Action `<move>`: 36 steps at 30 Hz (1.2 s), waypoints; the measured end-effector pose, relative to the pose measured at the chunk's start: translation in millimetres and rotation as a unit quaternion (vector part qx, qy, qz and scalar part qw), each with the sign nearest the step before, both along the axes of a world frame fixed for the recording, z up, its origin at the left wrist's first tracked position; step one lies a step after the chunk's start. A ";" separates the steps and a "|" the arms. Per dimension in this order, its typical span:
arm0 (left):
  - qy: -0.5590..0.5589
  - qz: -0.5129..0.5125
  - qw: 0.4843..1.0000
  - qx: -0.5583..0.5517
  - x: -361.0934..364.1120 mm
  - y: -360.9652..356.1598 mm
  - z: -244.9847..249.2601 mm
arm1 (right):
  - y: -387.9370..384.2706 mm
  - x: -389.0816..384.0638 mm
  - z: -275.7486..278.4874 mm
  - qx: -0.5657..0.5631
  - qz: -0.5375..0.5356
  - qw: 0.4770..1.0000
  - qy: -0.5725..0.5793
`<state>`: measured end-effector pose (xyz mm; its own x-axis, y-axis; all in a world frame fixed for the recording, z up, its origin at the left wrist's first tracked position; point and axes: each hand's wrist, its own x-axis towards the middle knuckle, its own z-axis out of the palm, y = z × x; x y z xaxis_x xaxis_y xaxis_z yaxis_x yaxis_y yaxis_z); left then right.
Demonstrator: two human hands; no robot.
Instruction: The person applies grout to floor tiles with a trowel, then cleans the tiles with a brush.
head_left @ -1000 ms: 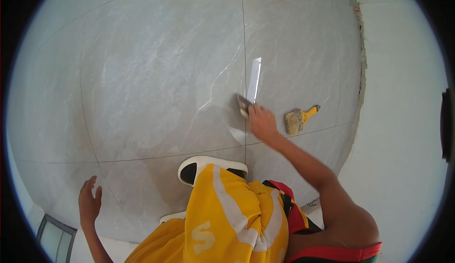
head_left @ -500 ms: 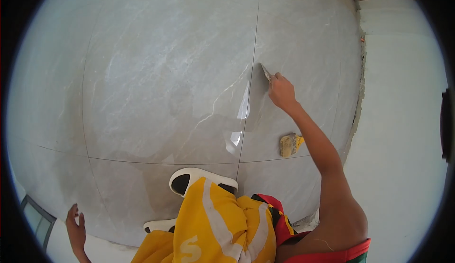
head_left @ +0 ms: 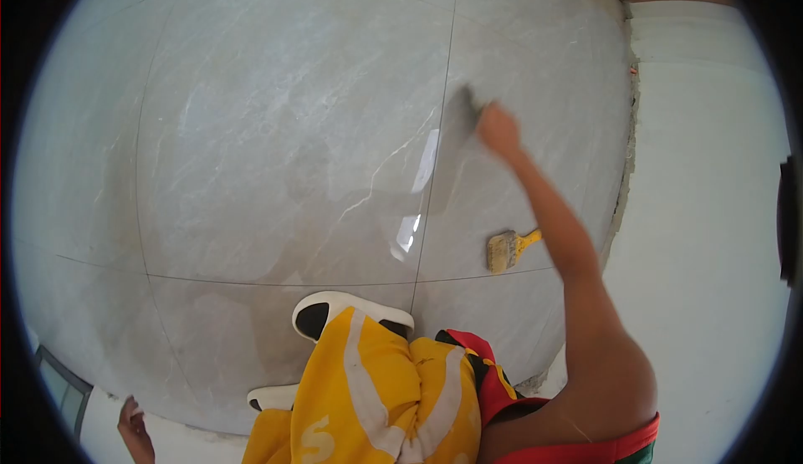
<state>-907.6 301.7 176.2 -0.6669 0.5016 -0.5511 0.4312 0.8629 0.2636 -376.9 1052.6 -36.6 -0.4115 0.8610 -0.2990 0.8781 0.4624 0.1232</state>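
Note:
My right hand (head_left: 499,130) is closed round the handle of a putty knife (head_left: 473,101), blurred by motion. Its blade points up and to the left, close over the grey floor tile just right of a long tile joint (head_left: 442,104). Below that hand, beside my forearm, a paintbrush (head_left: 504,251) with a yellow handle and worn, pale bristles lies on the tile. Down at the lower left, my left hand (head_left: 134,426) hangs away from the work with loosely bent fingers apart, holding nothing.
Large glossy marbled tiles (head_left: 268,130) cover the floor, with thin dark joints crossing near my feet. A white wall (head_left: 703,171) with a rough lower edge runs along the right. My white shoe (head_left: 351,309) and yellow-clad knees are at the bottom. A framed pane (head_left: 60,389) shows lower left.
My right hand has moved the putty knife slightly up along the joint. My left hand has dropped lower toward the bottom edge. The paintbrush appears shifted slightly left with the view.

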 end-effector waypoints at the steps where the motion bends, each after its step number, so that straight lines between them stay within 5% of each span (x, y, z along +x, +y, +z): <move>1: -0.010 0.096 0.995 -0.034 12.5 10.4 9.1 | -51.5 10.1 -13.4 0.043 0.035 0.998 0.025; 2: -0.021 0.188 0.980 -0.068 21.3 23.6 23.0 | -102.2 6.0 -3.6 0.019 -0.012 1.000 0.017; 3: -0.040 0.153 0.977 -0.142 9.9 6.6 30.9 | -135.3 24.2 3.3 0.004 0.082 0.993 0.079; 4: -0.059 0.119 0.967 -0.217 4.8 -13.9 37.5 | -139.2 37.2 8.4 -0.015 0.031 0.995 0.089; 7: -0.019 0.035 0.921 -0.386 10.1 -20.5 54.7 | -53.5 121.5 -9.0 0.034 -0.123 0.992 0.000; 11: 0.210 -0.087 0.966 -0.126 -31.1 -146.0 15.2 | 68.1 175.0 19.2 0.074 -0.086 0.989 -0.095; 13: 0.329 -0.105 0.930 -0.130 7.1 -112.3 37.8 | 43.8 111.6 21.2 0.065 -0.025 0.997 -0.041; 15: 0.185 0.070 0.946 -0.258 17.1 -72.8 61.9 | -45.8 4.2 28.6 0.059 0.083 0.994 0.034; 17: 0.218 -0.008 0.974 -0.067 42.3 -38.8 66.8 | -164.7 -77.9 16.4 -0.012 0.122 0.982 0.144; 19: 0.123 0.055 0.986 -0.097 46.6 -39.7 65.5 | -262.5 -140.1 12.8 -0.124 0.264 0.953 0.078; 21: 0.073 0.075 0.987 -0.118 43.6 -34.8 73.3 | -278.7 -175.6 1.2 0.022 0.405 0.902 0.146; 23: 0.062 0.058 0.987 -0.135 48.5 -30.3 78.9 | -190.3 -207.8 -41.4 0.096 0.362 0.915 0.149; 24: 0.059 0.090 0.986 -0.129 50.8 -18.8 79.2 | -124.7 -231.6 -14.7 0.001 0.254 0.962 0.102; 27: 0.083 0.092 0.989 -0.084 50.4 -26.3 62.5 | 47.8 -263.7 9.8 0.108 0.157 0.982 -0.005; 30: 0.089 0.014 0.995 0.048 71.4 54.8 50.3 | 9.4 -282.7 73.0 0.167 0.199 0.952 0.160; 32: -0.003 0.031 0.987 0.158 84.9 108.7 30.4 | -73.4 -283.4 80.8 0.102 0.289 0.914 0.266; 36: -0.276 0.099 0.932 0.211 128.4 190.9 -23.0 | -286.3 -274.0 93.9 -0.262 0.289 0.843 0.371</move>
